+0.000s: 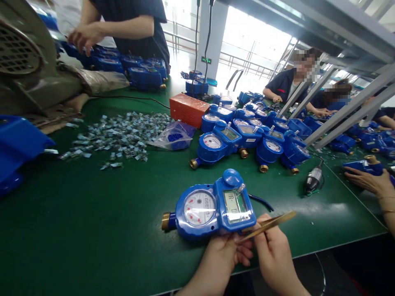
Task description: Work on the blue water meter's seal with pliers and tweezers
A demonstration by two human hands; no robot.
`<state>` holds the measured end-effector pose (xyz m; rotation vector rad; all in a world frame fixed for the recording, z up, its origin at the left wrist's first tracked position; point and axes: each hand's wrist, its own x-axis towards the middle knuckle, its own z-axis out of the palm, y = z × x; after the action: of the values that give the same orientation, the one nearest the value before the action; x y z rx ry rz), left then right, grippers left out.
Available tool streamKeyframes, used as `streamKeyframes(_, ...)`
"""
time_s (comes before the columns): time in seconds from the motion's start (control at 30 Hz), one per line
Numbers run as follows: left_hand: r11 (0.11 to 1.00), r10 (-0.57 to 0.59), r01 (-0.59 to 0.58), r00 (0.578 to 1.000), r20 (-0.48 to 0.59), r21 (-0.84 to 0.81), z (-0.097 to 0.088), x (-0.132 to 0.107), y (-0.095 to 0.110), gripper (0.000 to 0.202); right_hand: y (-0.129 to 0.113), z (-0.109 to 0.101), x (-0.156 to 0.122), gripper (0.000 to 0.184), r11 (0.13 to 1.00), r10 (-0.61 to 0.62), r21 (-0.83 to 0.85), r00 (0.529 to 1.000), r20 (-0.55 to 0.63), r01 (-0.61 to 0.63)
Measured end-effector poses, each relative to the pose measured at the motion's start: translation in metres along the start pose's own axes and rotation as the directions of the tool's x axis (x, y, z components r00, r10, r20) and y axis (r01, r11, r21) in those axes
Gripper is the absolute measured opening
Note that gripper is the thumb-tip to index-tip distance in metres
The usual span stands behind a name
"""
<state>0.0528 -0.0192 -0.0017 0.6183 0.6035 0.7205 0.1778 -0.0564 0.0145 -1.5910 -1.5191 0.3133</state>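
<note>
In front of me a blue water meter (197, 207) lies on the green tabletop, its round dial and small display facing up and its brass threaded end to the left. My right hand (274, 248) grips brass-coloured tweezers (274, 222), whose tips point down-left toward my left fingers. My left hand (224, 253) is just under the meter's near edge, fingers curled together; what they pinch, if anything, is too small to make out. A dark blue cable (262, 201) sticks out behind the display end.
Behind stand several blue meters (212, 144), an orange-red box (189, 110), a plastic bag of blue pieces (175, 137) and a pile of small parts (120, 133). A blower (27, 61) occupies the left; a power screwdriver (314, 180) lies right. A co-worker's hand (373, 181) holds a meter.
</note>
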Motion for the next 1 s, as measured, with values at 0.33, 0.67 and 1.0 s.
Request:
streamKeyframes(0.33,0.997,-0.057,0.055,0.998,-0.035,-0.046,0.000,0.002,0.001,0.022,0.023,0.010,0.003,0.029,0.652,0.381,0.608,0.889,0.254,-0.453)
streamKeyframes(0.67,0.997,-0.063,0.061,0.997,-0.034,-0.057,0.002,0.001,0.003,0.021,0.009,0.001,-0.007,0.019,0.975,0.013,0.222,0.998,-0.061,0.001)
streamKeyframes(1.0,0.999,-0.013,0.016,0.998,0.060,-0.047,0.003,-0.003,0.007,0.018,-0.011,0.001,-0.006,0.014,0.902,-0.379,-0.282,0.913,-0.151,0.327)
